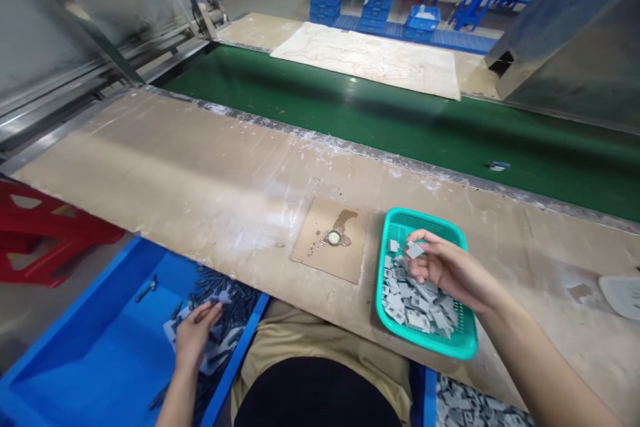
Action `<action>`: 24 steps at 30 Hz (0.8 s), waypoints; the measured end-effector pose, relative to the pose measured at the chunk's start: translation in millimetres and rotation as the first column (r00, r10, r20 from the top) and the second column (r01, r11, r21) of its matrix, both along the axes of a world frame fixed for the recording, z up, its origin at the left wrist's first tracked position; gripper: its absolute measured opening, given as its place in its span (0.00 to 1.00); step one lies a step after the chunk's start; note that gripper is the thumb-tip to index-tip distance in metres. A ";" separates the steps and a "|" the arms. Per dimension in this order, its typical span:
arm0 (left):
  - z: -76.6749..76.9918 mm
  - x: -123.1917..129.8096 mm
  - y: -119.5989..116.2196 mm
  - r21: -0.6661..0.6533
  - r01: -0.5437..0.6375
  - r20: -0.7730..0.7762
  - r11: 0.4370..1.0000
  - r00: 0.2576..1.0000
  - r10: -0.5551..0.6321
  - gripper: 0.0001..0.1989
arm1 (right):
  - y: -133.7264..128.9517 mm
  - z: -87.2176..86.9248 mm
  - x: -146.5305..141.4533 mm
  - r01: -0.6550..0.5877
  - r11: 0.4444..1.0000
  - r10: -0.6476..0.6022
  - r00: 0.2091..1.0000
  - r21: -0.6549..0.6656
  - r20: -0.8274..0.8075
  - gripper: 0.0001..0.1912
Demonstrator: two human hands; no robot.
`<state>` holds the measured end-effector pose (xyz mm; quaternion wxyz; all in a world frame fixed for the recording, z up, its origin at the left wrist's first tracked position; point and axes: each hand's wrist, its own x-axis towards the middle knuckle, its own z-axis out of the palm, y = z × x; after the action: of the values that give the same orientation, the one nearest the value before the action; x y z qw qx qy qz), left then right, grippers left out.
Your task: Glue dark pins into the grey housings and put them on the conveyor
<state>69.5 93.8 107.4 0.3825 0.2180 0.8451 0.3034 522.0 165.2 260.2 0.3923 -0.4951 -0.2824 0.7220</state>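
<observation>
Over the green basket (473, 340), my right hand (445, 270) pinches a small light grey square piece (415, 250) between thumb and fingers. Many similar grey pieces (420, 303) lie in the basket below it. My left hand (193, 333) is at the blue bin (95, 340) on the left, its fingers closed at the pile of dark parts (233, 307). What those fingertips hold is too small to name. Between the hands, a small round cap-like item (333, 237) rests on a brown cardboard square (320, 267) with wet stains.
A green conveyor belt (310, 103) runs behind the worktable (200, 180), with a small part (499, 165) on it. A white lid (623, 295) lies at the right. More grey pieces (475, 407) sit low right; a red stool (45, 240) stands left.
</observation>
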 end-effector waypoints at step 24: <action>105.4 98.3 -1.0 0.186 -0.255 0.895 0.949 0.442 -0.056 0.18 | 51.9 0.7 -85.3 -0.536 0.826 0.327 0.707 0.174 0.627 0.25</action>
<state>167.8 92.8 212.8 0.7129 0.0295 0.4740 0.5161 436.7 217.1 260.9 0.1862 -0.5299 -0.6175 0.5506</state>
